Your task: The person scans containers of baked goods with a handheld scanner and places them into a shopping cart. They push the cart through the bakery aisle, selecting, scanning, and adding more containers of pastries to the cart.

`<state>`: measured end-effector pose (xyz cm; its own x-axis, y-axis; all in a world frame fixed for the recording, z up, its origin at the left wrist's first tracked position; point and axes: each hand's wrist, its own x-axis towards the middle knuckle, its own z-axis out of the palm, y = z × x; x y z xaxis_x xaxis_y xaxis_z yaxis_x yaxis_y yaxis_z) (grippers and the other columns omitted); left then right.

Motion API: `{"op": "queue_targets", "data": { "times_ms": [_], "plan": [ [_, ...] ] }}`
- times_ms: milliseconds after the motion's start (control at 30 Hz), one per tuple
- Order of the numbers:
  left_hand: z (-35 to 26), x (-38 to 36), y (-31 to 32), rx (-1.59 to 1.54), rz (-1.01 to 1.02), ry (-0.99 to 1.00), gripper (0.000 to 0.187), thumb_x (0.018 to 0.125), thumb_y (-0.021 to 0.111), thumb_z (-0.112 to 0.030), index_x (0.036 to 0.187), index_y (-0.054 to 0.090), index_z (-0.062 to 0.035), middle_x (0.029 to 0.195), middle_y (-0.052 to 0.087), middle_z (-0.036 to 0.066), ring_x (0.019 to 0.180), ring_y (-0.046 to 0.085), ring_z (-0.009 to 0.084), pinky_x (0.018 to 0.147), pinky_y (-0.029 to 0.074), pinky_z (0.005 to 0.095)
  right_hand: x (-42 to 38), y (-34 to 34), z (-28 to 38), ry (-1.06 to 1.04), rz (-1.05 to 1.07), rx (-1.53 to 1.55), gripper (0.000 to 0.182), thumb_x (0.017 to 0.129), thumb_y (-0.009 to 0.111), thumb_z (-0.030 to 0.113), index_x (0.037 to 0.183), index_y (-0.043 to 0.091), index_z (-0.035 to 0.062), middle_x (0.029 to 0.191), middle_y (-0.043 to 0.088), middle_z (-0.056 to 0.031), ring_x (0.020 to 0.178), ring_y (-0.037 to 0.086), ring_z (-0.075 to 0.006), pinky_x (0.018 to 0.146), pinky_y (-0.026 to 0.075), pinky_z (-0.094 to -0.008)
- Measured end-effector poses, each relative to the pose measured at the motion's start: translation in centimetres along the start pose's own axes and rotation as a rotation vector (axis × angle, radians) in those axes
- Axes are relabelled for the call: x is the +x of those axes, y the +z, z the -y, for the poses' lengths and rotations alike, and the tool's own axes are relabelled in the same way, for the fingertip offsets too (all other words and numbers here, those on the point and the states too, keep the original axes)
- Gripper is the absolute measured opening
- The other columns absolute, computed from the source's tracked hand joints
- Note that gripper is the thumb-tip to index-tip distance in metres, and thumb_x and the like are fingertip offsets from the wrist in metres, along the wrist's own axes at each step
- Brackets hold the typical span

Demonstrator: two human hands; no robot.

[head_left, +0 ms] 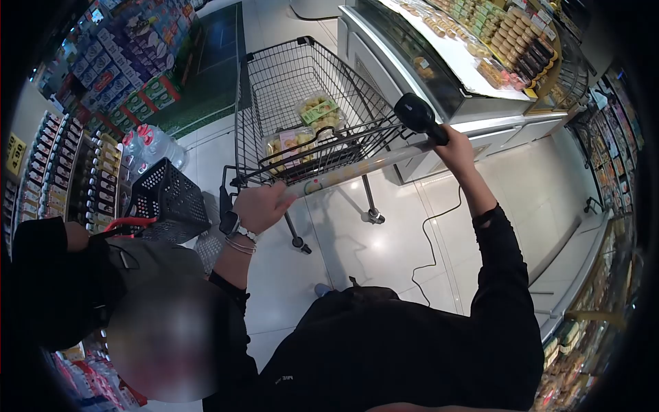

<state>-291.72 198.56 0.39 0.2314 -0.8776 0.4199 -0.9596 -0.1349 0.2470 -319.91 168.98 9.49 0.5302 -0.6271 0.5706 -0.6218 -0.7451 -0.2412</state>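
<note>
A wire shopping cart (274,75) stands in front of me on a pale tiled floor. My left hand (261,204), with a watch and bracelets on the wrist, grips the left end of the cart's handle bar (357,168). My right hand (454,150) grips the right end of the same bar, just below a black end cap (415,113). Two clear packs of yellowish food (317,110) lie in the cart's basket, one in the middle and one (288,143) nearer the handle.
Another person (75,275) stands close at my left holding a black plastic shopping basket (168,199) with red handles. A refrigerated display counter (439,75) with packaged goods is to the cart's right. Shelves of bottles (75,172) line the left; a cable (432,240) trails on the floor.
</note>
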Motion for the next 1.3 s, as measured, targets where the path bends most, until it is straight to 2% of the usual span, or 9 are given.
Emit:
{"op": "queue_targets", "data": {
  "times_ms": [100,233,300,333,433,567,600,933,1300],
  "plan": [
    [5.9,3.1,-0.7,-0.059,0.005,-0.029,0.028,0.085,0.048,-0.035,0.075,0.058,-0.0107,0.056,0.054,0.01,0.054,0.056,0.0298,0.047,0.043,0.0383,3.1,2.9,2.7,-0.028,0.007,-0.022,0.032,0.065,0.068,0.022,0.092,0.059,0.0067,0.075,0.06,-0.0179,0.073,0.059,-0.0337,0.063,0.045,-0.0393],
    [13.1,7.5,-0.7,-0.021,-0.086,-0.131,0.035,0.087,0.044,-0.036,0.07,0.062,-0.0117,0.055,0.055,0.011,0.053,0.056,0.0303,0.048,0.043,0.0398,8.0,9.0,4.4,0.009,-0.017,0.319,0.04,0.065,0.069,0.024,0.095,0.058,0.0009,0.068,0.06,-0.0119,0.065,0.059,-0.0273,0.061,0.045,-0.0348],
    [16.8,10.9,-1.2,-0.005,0.034,-0.232,0.042,0.087,0.041,-0.039,0.067,0.063,-0.0093,0.054,0.055,0.012,0.054,0.056,0.0314,0.049,0.043,0.0405,11.8,11.1,5.2,0.146,0.135,0.386,0.045,0.064,0.07,0.026,0.097,0.057,-0.0021,0.072,0.06,-0.0112,0.067,0.059,-0.0245,0.061,0.044,-0.0336],
    [18.2,12.3,-1.5,-0.003,0.019,-0.279,0.042,0.087,0.042,-0.039,0.066,0.063,-0.0091,0.055,0.055,0.012,0.054,0.056,0.0315,0.05,0.043,0.0405,13.6,10.1,7.9,0.381,0.328,0.492,0.045,0.064,0.07,0.027,0.096,0.058,-0.0033,0.078,0.059,-0.0133,0.07,0.058,-0.0227,0.062,0.043,-0.0319],
    [23.2,16.5,-0.4,0.062,-0.068,-0.373,0.04,0.084,0.044,-0.039,0.067,0.064,-0.0094,0.058,0.058,0.012,0.055,0.057,0.0317,0.05,0.044,0.0402,19.5,12.1,10.4,0.375,0.46,0.436,0.045,0.064,0.069,0.029,0.094,0.058,-0.0022,0.083,0.058,-0.0156,0.072,0.057,-0.0229,0.064,0.043,-0.0313],
    [30.1,23.0,1.0,0.229,-0.23,-0.514,0.036,0.082,0.045,-0.035,0.066,0.065,-0.0095,0.061,0.059,0.013,0.056,0.058,0.0324,0.051,0.044,0.0415,27.0,20.1,9.0,-0.049,0.126,0.21,0.038,0.066,0.069,0.027,0.092,0.061,0.0014,0.075,0.054,-0.0108,0.067,0.055,-0.0218,0.061,0.042,-0.0302],
    [31.7,24.5,1.1,0.271,-0.227,-0.52,0.037,0.083,0.045,-0.035,0.065,0.065,-0.009,0.061,0.059,0.013,0.056,0.058,0.0326,0.052,0.045,0.042,28.9,19.7,11.0,0.088,0.215,0.274,0.04,0.063,0.07,0.03,0.091,0.062,0.0028,0.083,0.054,-0.016,0.081,0.055,-0.0307,0.071,0.042,-0.035],
    [43.7,41.1,0.4,0.236,-0.12,-0.604,0.042,0.084,0.039,-0.036,0.071,0.065,-0.0059,0.07,0.061,0.017,0.068,0.059,0.0363,0.062,0.047,0.0445,49.3,30.7,11.3,0.025,0.199,0.316,0.038,0.062,0.068,0.031,0.086,0.063,0.0014,0.083,0.054,-0.0168,0.079,0.055,-0.0318,0.07,0.042,-0.0373],
    [60.2,56.9,0.3,0.261,-0.259,-0.513,0.038,0.081,0.044,-0.033,0.064,0.066,-0.0067,0.059,0.058,0.016,0.055,0.058,0.0339,0.052,0.045,0.0428,63.5,41.0,16.2,-0.008,0.104,0.293,0.029,0.063,0.068,0.027,0.082,0.063,0.0047,0.081,0.053,-0.0164,0.079,0.053,-0.0323,0.071,0.043,-0.0379]
  ]
}}
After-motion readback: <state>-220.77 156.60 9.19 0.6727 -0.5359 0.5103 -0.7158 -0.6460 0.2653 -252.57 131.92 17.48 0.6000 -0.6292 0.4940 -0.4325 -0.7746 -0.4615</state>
